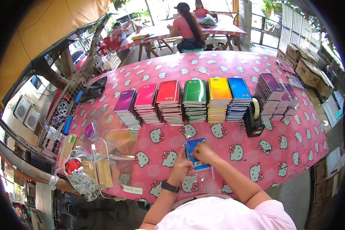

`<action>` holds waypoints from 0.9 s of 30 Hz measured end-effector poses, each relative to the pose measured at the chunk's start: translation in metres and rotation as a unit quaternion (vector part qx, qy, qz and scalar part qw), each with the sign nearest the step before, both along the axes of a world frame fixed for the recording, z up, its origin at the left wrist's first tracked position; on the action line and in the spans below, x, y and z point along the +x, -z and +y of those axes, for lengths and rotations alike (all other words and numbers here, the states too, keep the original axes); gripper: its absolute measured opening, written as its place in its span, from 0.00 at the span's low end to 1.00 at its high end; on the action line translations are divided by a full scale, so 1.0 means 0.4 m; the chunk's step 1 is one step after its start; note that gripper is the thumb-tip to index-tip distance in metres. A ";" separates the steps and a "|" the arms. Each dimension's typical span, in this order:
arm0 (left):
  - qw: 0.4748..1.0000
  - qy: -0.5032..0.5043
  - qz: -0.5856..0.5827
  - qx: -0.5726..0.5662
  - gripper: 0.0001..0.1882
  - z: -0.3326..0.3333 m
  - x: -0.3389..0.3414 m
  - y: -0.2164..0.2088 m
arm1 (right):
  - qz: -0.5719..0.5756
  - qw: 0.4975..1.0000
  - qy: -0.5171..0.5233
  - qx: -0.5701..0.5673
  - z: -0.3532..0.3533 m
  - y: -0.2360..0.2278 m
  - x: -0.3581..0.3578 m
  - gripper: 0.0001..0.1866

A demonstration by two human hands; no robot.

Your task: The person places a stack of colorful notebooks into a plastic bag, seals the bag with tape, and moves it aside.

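A small blue spiral notebook (192, 145) lies at the near middle of the table, with clear plastic (207, 174) showing around its lower end. My left hand (181, 165) grips the notebook along its left side. Over the cover, my right hand (204, 152) is closed with its fingers bent down; whatever they pinch is hidden. Beyond my hands stands a row of spiral notebook stacks: purple (125, 101), pink (146, 94), red (168, 91), green (194, 92), yellow (219, 89) and blue (239, 89).
A black tape dispenser (253, 125) stands beside the blue stack, with more purple notebooks (271, 83) to its right. At the left are a black plastic bag (95, 89) and a patterned cloth bag (82, 180). People sit at a far table (157, 35). Cardboard boxes (309, 72) line the right.
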State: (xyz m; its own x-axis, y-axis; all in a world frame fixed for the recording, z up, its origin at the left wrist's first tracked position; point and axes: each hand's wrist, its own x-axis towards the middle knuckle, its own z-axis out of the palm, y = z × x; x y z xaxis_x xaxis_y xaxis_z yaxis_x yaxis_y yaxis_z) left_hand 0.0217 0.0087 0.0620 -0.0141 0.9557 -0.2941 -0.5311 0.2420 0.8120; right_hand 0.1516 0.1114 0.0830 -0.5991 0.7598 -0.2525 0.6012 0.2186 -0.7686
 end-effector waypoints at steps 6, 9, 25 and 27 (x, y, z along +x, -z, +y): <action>0.921 -0.200 0.321 0.091 0.35 0.100 -0.134 0.161 | 0.061 0.998 0.000 0.025 0.026 0.052 0.012 0.14; 0.936 -0.123 0.295 0.146 0.26 0.179 -0.142 0.140 | 0.074 0.997 -0.005 0.017 0.036 0.061 0.019 0.14; 0.715 -0.241 0.611 0.241 0.12 0.079 -0.167 0.135 | 0.061 0.998 -0.009 -0.032 0.022 0.014 0.018 0.12; 0.710 -0.142 0.638 0.263 0.13 0.001 -0.056 0.097 | 0.062 0.998 -0.013 -0.028 0.040 0.032 0.037 0.12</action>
State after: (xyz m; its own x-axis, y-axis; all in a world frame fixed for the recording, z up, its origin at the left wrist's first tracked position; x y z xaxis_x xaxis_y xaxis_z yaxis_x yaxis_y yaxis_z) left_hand -0.0008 0.0090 0.0233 -0.1630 0.8340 0.5271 0.7508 -0.2417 0.6147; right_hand 0.1663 0.1273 0.0702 -0.6474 0.7304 -0.2174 0.4961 0.1874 -0.8478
